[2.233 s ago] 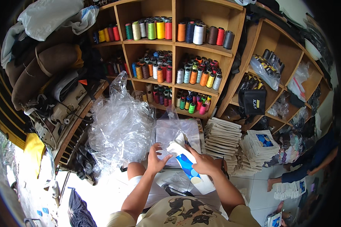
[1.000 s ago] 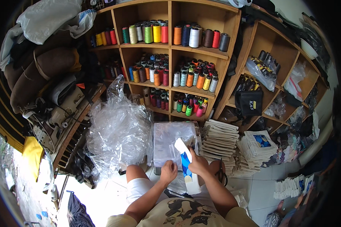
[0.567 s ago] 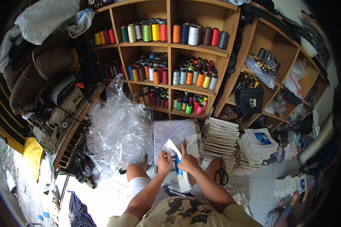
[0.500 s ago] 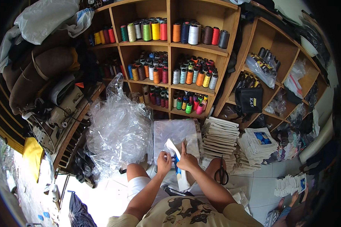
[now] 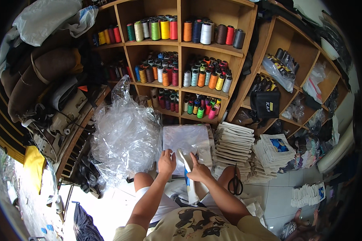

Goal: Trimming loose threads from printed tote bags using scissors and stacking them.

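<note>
Over my lap, my right hand (image 5: 198,170) grips a folded white cloth piece (image 5: 192,192) with a blue print, its index finger stretched along the upper edge. The cloth stands on edge, its lower end hanging between my thighs. To its left is my left hand (image 5: 166,162), fingers raised and partly spread, with a small gap to the cloth. Just beyond both hands lies a flat stack of clear plastic bags (image 5: 186,134). Black scissors (image 5: 235,185) rest by my right knee.
A heap of crumpled clear plastic (image 5: 124,132) rises on the left. On the right stand piles of folded white cloth (image 5: 233,146) and printed cloth pieces (image 5: 274,154). Wooden shelves (image 5: 180,68) hold thread spools. Another person's hand (image 5: 315,216) is at lower right near a cloth row (image 5: 305,195).
My left hand has come away from the cloth, moving left and up with its fingers opening. The right hand keeps its hold, and the cloth's upper end has spread slightly.
</note>
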Motion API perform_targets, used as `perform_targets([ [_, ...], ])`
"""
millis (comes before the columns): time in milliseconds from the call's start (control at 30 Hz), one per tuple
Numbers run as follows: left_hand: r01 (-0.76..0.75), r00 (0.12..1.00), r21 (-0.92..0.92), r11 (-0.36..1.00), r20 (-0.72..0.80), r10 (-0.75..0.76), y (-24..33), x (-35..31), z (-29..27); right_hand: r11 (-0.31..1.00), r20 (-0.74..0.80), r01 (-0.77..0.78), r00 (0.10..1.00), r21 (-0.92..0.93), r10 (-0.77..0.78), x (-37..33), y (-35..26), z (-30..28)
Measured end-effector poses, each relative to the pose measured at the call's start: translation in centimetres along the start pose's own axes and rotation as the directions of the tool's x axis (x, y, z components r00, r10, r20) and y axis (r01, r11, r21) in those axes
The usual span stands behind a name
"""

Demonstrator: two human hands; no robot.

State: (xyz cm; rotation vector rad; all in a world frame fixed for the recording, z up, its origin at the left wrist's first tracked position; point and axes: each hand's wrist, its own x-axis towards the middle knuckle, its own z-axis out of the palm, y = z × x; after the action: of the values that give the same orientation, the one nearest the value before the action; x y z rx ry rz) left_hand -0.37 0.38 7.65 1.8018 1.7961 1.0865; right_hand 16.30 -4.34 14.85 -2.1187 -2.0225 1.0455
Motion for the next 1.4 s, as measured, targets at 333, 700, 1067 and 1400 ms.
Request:
perform_targets([
  [333,-0.473,0.873,-0.164,0.866,0.05,0.486,2.8,-3.1,-1.4,0.999,-0.125,-0.044,0.991,-0.001,0.044,-0.8,-0.8,0.2],
  [700,-0.382,0.829,-0.254,0.889,0.331,0.451,2.3,-5.3,-3.3,0.994,-0.204,-0.042,0.977,0.099,0.062,-1.1,-0.5,0.5],
  [1067,0.633,0.768,-0.603,0.486,0.412,-0.49,-2.2,-13.3,1.8,0.988,-0.239,-0.005,0.97,0.154,0.043,-2.3,0.5,4.6],
  [1400,0.684,0.717,-0.688,0.242,0.571,-0.4,-1.9,-12.4,-0.7,0.874,-0.253,0.003,0.958,0.485,0.137,-2.2,6.5,5.9],
])
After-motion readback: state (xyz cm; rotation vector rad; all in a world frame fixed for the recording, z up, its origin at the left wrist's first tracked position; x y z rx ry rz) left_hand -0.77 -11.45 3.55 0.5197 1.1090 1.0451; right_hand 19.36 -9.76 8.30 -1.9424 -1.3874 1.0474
